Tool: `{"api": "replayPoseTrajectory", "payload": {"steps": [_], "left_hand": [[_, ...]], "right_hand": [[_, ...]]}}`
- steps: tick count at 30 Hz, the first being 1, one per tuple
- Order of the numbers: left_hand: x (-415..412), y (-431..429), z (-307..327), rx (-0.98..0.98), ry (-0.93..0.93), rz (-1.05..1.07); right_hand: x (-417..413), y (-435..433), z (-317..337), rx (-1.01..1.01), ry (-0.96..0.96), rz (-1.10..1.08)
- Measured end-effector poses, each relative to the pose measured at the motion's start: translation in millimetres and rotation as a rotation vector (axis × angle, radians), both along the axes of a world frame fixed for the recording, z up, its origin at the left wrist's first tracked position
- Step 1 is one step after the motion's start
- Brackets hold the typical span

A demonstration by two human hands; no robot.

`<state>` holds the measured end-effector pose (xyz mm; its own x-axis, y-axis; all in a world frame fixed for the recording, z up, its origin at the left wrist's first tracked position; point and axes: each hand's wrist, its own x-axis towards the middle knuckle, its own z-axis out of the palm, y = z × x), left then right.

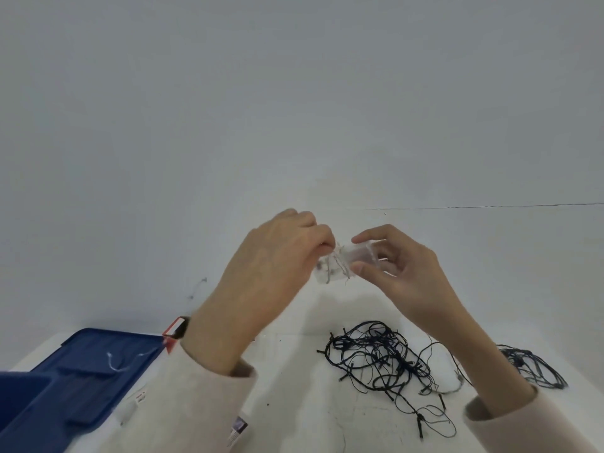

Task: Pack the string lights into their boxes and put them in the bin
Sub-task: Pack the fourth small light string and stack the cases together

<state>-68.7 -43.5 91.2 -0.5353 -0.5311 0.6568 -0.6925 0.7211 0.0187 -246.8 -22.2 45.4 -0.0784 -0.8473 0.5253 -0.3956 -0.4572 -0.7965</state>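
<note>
Your left sleeve [183, 403]: it is pale and soft, low in the view, and lies over part of the table [294, 403].
Your right sleeve [523, 420]: pale too, at the bottom right, held above the table.
Small printed card [238, 425]: it peeks out by your left sleeve. The print is too small to read.
Blue lid [81, 380]: it lies flat at the bottom left, with a thin white wire [121, 361] on top of it.
Black lights [376, 361]: a big messy tangle on the table, under and between your two arms. It is loose, not in any box.
Second black bunch [536, 367]: it lies on the table to the right, partly behind your right arm, near the big tangle.
Red and white box [175, 333]: it sits just past the blue lid. Your left arm hides most of it.
Your left hand [277, 256]: it is up in the air above the table. The fingers are curled in and the tips pinch the thin pale lights [336, 266].
Thin pale lights: a small bunch of fine wire at the open end of the clear box [359, 255], some strands poking out. You cannot tell how much is inside.
Your right hand [402, 273]: it is up in the air too, facing the left hand. The thumb and first finger pinch the clear box from both sides. The other fingers are bent loosely behind it.
Clear box: small and see-through, held between your two hands, well above the table.
Wall [294, 93]: plain and pale grey, behind it all.
</note>
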Motion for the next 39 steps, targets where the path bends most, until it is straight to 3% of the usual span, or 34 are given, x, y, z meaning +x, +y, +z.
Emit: {"api": "replayPoseTrajectory", "payload": {"steps": [3,7,12,17,23,32,35,39], "left_hand": [[6,-19,-1,0.03,0.059,-0.095],[9,-24,-3,0.372,0.314,-0.25],[-1,-21,-25,0.767,0.687,-0.423],[-21,-5,-55,1.067,0.979,-0.443],[-32,9,-68,1.053,1.066,-0.315],[-21,23,-61,0.796,0.531,-0.019],[-15,30,-50,0.555,0.229,0.104],[-8,30,-26,0.283,-0.042,0.161]], "right_hand": [[-3,5,5,0.083,-0.08,0.105],[-8,8,10,0.186,-0.236,0.319],[-2,4,13,0.197,-0.618,0.526],[6,-3,12,0.163,-0.858,0.432],[9,-8,3,0.104,-0.875,0.193],[10,-11,-5,-0.104,-0.348,-0.213],[7,-12,-11,-0.152,-0.126,-0.275],[2,-12,-17,-0.094,0.128,-0.231]]}}
